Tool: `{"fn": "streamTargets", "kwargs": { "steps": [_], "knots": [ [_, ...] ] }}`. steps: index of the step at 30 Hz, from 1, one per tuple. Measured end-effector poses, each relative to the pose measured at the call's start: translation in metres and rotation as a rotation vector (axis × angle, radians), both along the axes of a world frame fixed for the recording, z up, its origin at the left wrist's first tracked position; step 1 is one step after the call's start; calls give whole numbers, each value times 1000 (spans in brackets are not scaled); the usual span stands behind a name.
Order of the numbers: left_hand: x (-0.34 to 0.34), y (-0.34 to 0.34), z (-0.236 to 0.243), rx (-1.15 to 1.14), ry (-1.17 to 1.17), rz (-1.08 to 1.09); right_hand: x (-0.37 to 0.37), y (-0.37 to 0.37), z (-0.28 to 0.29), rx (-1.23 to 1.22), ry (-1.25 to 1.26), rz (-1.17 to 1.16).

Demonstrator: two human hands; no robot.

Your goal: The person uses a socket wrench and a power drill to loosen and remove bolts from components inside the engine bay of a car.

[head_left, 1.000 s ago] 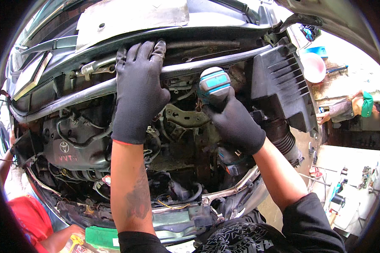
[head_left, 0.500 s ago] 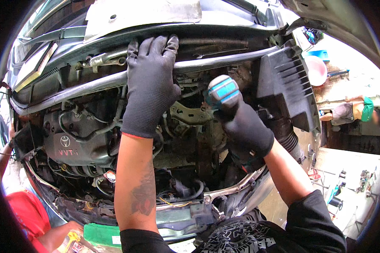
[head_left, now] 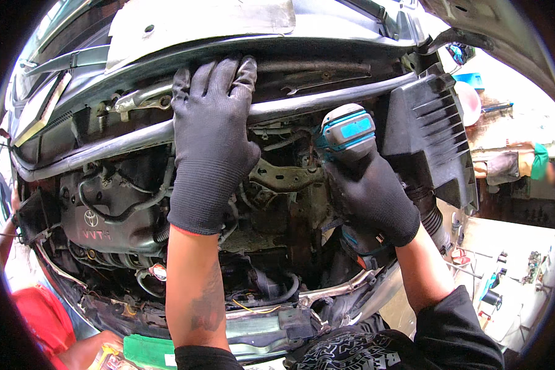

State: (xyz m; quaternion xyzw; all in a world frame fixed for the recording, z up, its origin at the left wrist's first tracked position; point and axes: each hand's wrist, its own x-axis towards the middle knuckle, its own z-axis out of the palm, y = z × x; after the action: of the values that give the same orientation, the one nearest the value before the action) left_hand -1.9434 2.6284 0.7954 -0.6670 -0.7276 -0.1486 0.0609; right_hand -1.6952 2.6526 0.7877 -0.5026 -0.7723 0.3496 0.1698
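I lean over an open car engine bay. My left hand (head_left: 211, 139), in a black knit glove, lies flat with fingers spread over a grey strut bar (head_left: 105, 145) that crosses the bay. My right hand (head_left: 371, 194), also gloved, grips a teal and black cordless power tool (head_left: 346, 132) pointed down into the bay beside a metal bracket (head_left: 283, 177). The tool's tip is hidden behind the tool body and the hand.
A black engine cover (head_left: 108, 213) sits at the left, a black air box (head_left: 428, 139) at the right. Another person in red (head_left: 40, 327) stands at the lower left by a green object (head_left: 148, 351). Someone in a green sleeve (head_left: 524, 163) is at the far right.
My left hand has slid further up over the strut bar. My right hand with the power tool has shifted slightly to the right and down in the bay.
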Motion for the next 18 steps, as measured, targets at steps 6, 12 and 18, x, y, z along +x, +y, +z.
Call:
{"fn": "streamTargets", "kwargs": {
  "steps": [6,12,18],
  "knots": [
    [-4,2,-10,86,67,-5,-9,-1,18,-152,-19,-42],
    [-1,3,-10,87,91,1,0,-2,-6,-86,-36,-51],
    [-3,2,-10,84,78,1,-6,-12,-3,-79,-100,2]
  ]
}}
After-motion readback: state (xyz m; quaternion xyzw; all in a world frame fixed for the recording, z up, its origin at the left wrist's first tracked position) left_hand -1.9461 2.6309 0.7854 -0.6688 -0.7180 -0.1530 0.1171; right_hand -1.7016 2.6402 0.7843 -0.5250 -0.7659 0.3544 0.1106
